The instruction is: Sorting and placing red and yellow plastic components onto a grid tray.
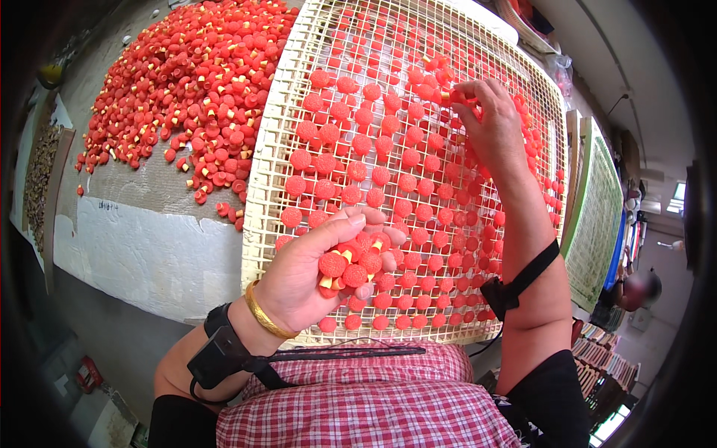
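My left hand (291,278), palm up, cups a handful of small red mushroom-shaped pieces (354,275) with yellow stems, held above the near part of a cream plastic grid rack (259,187). Over the far right part of the rack, my right hand (494,131) has thumb and fingers pinched together on one red mushroom-shaped piece (456,96), largely covered by the fingertips. Similar red pieces (357,172) sit cap up in rows across the grid openings. Farther out, a few lie close together near my right fingertips.
A large heap of loose red pieces (216,67) lies left of the rack on a brown surface with a white board (142,254) in front. To the right, a green mesh rack (594,216) leans upright. Another person (638,290) is in the right background.
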`<state>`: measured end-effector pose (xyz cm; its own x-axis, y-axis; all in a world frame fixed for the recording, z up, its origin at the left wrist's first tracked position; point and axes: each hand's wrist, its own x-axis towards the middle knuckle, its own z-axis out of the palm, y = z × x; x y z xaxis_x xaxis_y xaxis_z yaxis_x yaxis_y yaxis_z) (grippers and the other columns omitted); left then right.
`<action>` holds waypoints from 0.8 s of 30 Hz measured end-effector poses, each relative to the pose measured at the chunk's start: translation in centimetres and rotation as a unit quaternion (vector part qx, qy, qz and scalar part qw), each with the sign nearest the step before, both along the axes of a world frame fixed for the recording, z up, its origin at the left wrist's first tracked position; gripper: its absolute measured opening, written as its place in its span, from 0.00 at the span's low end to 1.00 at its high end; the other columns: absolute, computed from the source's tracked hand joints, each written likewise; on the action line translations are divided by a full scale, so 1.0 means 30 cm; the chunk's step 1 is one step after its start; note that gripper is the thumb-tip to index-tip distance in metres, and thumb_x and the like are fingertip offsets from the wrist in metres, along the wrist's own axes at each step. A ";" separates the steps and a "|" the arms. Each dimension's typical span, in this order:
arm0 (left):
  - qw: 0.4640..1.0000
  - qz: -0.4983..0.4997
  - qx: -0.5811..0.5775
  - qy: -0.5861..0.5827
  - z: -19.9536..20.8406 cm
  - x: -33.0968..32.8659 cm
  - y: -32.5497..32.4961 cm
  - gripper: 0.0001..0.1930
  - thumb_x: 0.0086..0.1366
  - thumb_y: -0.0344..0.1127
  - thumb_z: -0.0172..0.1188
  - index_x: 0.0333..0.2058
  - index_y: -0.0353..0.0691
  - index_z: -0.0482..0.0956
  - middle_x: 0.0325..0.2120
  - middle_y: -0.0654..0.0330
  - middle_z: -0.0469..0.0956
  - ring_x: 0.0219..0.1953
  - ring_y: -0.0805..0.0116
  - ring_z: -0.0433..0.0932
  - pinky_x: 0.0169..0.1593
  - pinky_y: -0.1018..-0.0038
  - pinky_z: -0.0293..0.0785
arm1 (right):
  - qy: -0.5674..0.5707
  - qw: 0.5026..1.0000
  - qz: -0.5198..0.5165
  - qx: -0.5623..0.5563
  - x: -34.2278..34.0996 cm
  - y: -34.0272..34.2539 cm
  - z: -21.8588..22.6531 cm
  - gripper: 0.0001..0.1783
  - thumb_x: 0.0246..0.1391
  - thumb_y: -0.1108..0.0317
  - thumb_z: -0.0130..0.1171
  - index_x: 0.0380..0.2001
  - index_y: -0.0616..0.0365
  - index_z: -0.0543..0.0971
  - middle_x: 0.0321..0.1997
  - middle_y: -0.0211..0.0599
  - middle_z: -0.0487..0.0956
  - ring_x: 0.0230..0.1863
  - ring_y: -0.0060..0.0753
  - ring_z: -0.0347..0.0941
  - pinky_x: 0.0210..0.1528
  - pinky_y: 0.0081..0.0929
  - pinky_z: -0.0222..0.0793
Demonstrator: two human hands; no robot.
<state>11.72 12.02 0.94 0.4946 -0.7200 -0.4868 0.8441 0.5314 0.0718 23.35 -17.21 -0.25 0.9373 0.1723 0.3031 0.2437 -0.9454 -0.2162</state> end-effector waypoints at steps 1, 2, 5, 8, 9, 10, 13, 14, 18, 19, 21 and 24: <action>1.000 -0.001 -0.006 -0.001 0.000 0.000 0.001 0.14 0.75 0.42 0.45 0.51 0.39 0.70 0.49 0.47 0.74 0.44 0.61 0.78 0.29 0.73 0.77 | 0.000 1.000 -0.001 -0.001 -0.002 -0.001 0.003 0.12 0.51 0.71 0.67 0.39 0.59 0.80 0.38 0.37 0.78 0.43 0.39 0.76 0.48 0.38 0.73; 1.000 -0.002 -0.007 -0.001 0.001 0.000 0.000 0.14 0.75 0.42 0.45 0.51 0.39 0.70 0.49 0.47 0.74 0.44 0.61 0.78 0.29 0.73 0.77 | 0.003 1.000 -0.004 0.011 -0.004 -0.002 0.007 0.12 0.51 0.71 0.67 0.40 0.59 0.80 0.37 0.37 0.78 0.42 0.38 0.76 0.47 0.36 0.73; 1.000 -0.002 -0.011 -0.002 0.000 0.000 -0.002 0.15 0.75 0.42 0.45 0.51 0.39 0.70 0.49 0.47 0.74 0.44 0.62 0.78 0.29 0.73 0.77 | 0.003 0.998 -0.018 0.061 -0.018 0.004 0.025 0.12 0.52 0.72 0.66 0.41 0.59 0.79 0.35 0.36 0.78 0.41 0.35 0.76 0.46 0.33 0.73; 1.000 -0.002 -0.003 -0.001 -0.003 -0.001 0.005 0.15 0.75 0.42 0.45 0.51 0.38 0.70 0.49 0.47 0.74 0.44 0.62 0.77 0.29 0.73 0.77 | 0.077 0.985 -0.040 0.148 -0.053 0.050 0.064 0.11 0.55 0.73 0.64 0.43 0.58 0.79 0.35 0.35 0.77 0.39 0.30 0.75 0.44 0.29 0.72; 1.000 -0.001 0.000 0.003 -0.003 0.000 0.007 0.15 0.75 0.42 0.45 0.51 0.38 0.70 0.49 0.47 0.74 0.44 0.62 0.77 0.29 0.73 0.77 | 0.150 0.969 -0.057 0.190 -0.071 0.070 0.081 0.11 0.56 0.73 0.62 0.43 0.58 0.79 0.35 0.34 0.77 0.38 0.28 0.74 0.43 0.28 0.72; 1.000 -0.003 0.001 0.005 -0.001 0.001 0.004 0.15 0.75 0.42 0.45 0.51 0.38 0.70 0.49 0.47 0.74 0.44 0.61 0.77 0.29 0.73 0.77 | 0.150 0.969 -0.059 0.189 -0.093 0.085 0.092 0.11 0.56 0.73 0.62 0.43 0.58 0.79 0.35 0.34 0.77 0.38 0.28 0.74 0.43 0.28 0.72; 1.000 -0.004 -0.003 0.008 0.002 0.004 0.000 0.15 0.75 0.42 0.45 0.51 0.38 0.70 0.49 0.47 0.74 0.44 0.61 0.77 0.29 0.73 0.77 | 0.189 0.964 -0.016 0.186 -0.147 0.120 0.122 0.13 0.60 0.70 0.59 0.47 0.60 0.79 0.37 0.35 0.75 0.37 0.28 0.73 0.42 0.28 0.71; 1.000 -0.004 -0.002 0.008 0.002 0.004 0.000 0.15 0.75 0.42 0.45 0.51 0.38 0.70 0.49 0.47 0.74 0.44 0.61 0.77 0.29 0.73 0.77 | 0.189 0.964 -0.016 0.186 -0.156 0.123 0.128 0.13 0.60 0.70 0.59 0.47 0.60 0.79 0.37 0.35 0.75 0.37 0.28 0.73 0.42 0.28 0.71; 1.000 -0.002 -0.005 0.009 0.000 0.003 0.000 0.15 0.75 0.42 0.45 0.52 0.38 0.70 0.49 0.47 0.74 0.44 0.61 0.77 0.29 0.73 0.77 | 0.216 0.960 -0.023 0.178 -0.179 0.128 0.133 0.11 0.60 0.70 0.60 0.45 0.61 0.79 0.37 0.37 0.78 0.38 0.30 0.76 0.42 0.29 0.73; 1.000 -0.003 -0.005 0.010 0.000 0.004 -0.001 0.15 0.75 0.42 0.45 0.52 0.38 0.70 0.49 0.47 0.74 0.43 0.61 0.77 0.29 0.73 0.77 | 0.211 0.961 -0.029 0.177 -0.181 0.127 0.133 0.11 0.59 0.71 0.61 0.44 0.61 0.80 0.37 0.38 0.79 0.38 0.31 0.77 0.43 0.30 0.74; 1.000 -0.002 -0.003 0.006 0.002 0.004 -0.001 0.15 0.75 0.42 0.45 0.52 0.38 0.70 0.49 0.47 0.74 0.43 0.61 0.77 0.29 0.73 0.77 | 0.204 0.961 -0.019 0.185 -0.185 0.117 0.116 0.11 0.58 0.72 0.62 0.44 0.62 0.79 0.37 0.38 0.80 0.39 0.32 0.78 0.43 0.29 0.74; 1.000 -0.004 0.003 0.004 0.007 0.004 0.000 0.15 0.75 0.42 0.45 0.51 0.39 0.70 0.49 0.47 0.74 0.43 0.61 0.77 0.29 0.73 0.77 | 0.195 0.962 -0.020 0.192 -0.183 0.111 0.105 0.11 0.56 0.75 0.63 0.43 0.62 0.79 0.37 0.38 0.80 0.39 0.31 0.79 0.44 0.28 0.75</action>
<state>11.83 12.02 1.16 0.4855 -0.7210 -0.4944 0.8487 0.5244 0.0687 17.87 -13.88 2.90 0.9960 0.0805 -0.0393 0.0391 -0.7848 -0.6185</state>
